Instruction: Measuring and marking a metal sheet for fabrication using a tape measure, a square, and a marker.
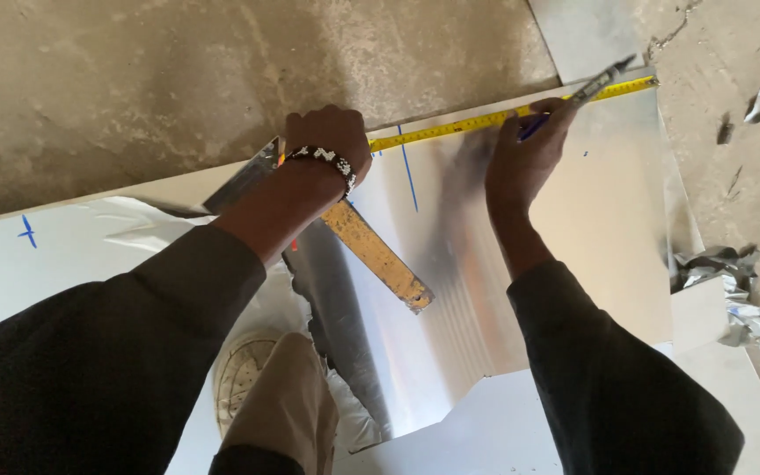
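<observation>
Tape measure (485, 120) pinned flat under the left hand (332, 141); marker (587, 88) pinched in the right hand (525, 154).
The tape is stretched along the metal sheet's (609, 220) far edge, near a blue line (408, 167).

Yellow tape measure (485, 120) stretched flat along far edge of shiny metal sheet (609, 211); blue pen (534, 126) tilted against tape.

surface: concrete floor (134, 70) | on it: shiny metal sheets (609, 229), crumpled foil scraps (732, 290)
</observation>
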